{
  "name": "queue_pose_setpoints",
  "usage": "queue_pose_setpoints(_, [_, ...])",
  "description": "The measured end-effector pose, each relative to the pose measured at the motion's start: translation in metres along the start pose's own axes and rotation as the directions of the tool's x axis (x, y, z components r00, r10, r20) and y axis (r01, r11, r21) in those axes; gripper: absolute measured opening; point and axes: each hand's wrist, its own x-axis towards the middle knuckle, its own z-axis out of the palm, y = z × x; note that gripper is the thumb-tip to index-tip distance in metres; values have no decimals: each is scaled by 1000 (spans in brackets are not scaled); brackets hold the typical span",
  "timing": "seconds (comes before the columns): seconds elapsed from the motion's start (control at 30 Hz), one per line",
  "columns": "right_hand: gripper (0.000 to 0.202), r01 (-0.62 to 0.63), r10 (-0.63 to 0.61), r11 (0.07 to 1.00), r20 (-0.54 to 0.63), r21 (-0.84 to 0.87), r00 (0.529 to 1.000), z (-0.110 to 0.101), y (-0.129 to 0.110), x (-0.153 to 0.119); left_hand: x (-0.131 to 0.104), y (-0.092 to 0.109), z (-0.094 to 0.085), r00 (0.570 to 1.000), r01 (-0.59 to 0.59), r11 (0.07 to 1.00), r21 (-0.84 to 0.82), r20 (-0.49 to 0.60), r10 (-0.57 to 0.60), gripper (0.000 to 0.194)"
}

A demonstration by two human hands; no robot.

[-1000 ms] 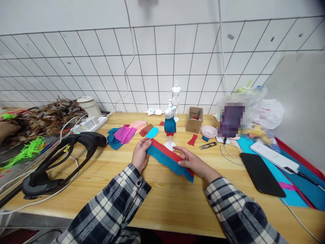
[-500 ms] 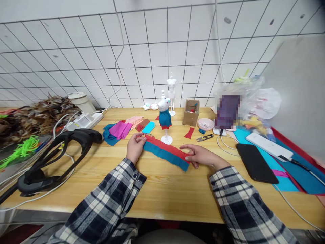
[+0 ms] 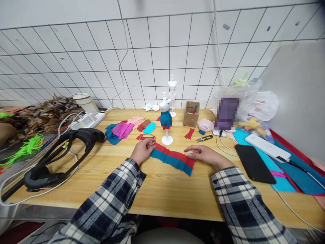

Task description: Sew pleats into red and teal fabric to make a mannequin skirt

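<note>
A two-tone cloth strip (image 3: 172, 158), red along the far side and teal along the near side, slants over the wooden table. Its left end is pinched by my left hand (image 3: 144, 150). My right hand (image 3: 207, 155) is at the strip's upper right edge, thumb and fingers close to the red part; whether they grip it is hard to tell. Beyond the strip stands a small white mannequin (image 3: 165, 105) dressed in a teal skirt with a red hem (image 3: 166, 120). A hoop (image 3: 147, 135) and a red scrap lie just past my left hand.
Snips (image 3: 205, 138), a pink bowl (image 3: 206, 125) and a cardboard box (image 3: 191, 114) stand back right. Cloth pieces (image 3: 123, 130) lie back left. A black headset (image 3: 58, 159) with cables is at left, a black phone (image 3: 254, 164) at right. Behind is a second mannequin (image 3: 172, 89).
My left hand has shifted right and slightly nearer, and the strip has moved right with it, its left end closer to my right hand. The hoop beyond my left hand shows more.
</note>
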Motion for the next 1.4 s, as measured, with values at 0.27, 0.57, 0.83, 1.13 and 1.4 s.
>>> queue_pose_setpoints(0.27, [25, 409, -432, 790, 58, -456, 900, 44, -27, 11, 3, 8, 7, 960, -263, 885, 384, 198, 200, 34])
queue_pose_setpoints(0.57, [25, 346, -383, 802, 26, -486, 924, 79, -44, 2, 35, -11, -45, 979, -190, 722, 665, 72, 192, 26])
queue_pose_setpoints(0.83, [26, 291, -421, 703, -50, -649, 906, 83, -44, 10, 25, 3, -61, 976, -202, 637, 744, 206, 70, 32])
queue_pose_setpoints(1.13, [25, 254, -425, 798, -210, -547, 881, 86, -45, 15, 23, 6, -43, 975, -223, 690, 689, 161, 154, 21])
queue_pose_setpoints(1.4, [21, 319, -464, 872, -423, -370, 778, 85, -65, 27, 14, 20, -27, 968, -219, 766, 605, 32, 251, 26])
